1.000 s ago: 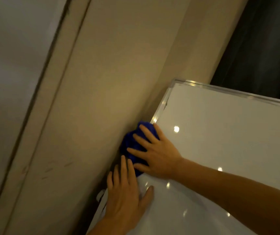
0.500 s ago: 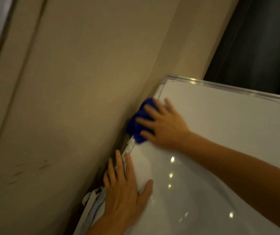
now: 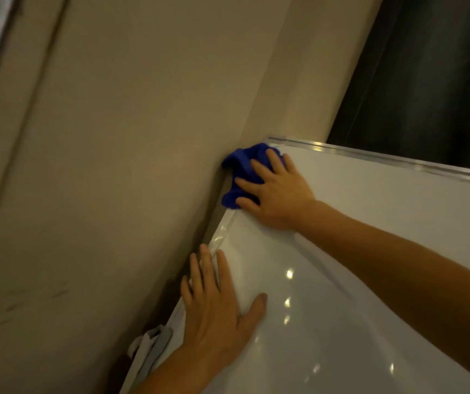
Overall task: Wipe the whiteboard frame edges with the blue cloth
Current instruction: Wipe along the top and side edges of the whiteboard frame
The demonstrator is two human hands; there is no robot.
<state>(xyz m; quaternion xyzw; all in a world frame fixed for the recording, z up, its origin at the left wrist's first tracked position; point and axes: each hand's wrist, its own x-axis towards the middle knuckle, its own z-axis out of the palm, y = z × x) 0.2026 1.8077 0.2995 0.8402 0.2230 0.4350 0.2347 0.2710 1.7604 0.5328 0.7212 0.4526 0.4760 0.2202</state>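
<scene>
The blue cloth (image 3: 239,163) is pressed under the spread, straight fingers of the right hand (image 3: 276,191) onto the frame (image 3: 221,234) at its left edge near the far corner, while the whiteboard (image 3: 370,209) is seemingly steadied by the flat left hand (image 3: 216,308).

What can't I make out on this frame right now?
Head view:
- Frame edge at the corner: under the blue cloth and right hand.
- Further down: under the left hand, then cut off at the bottom.
- Pale bundle beside the board: too blurred.
</scene>
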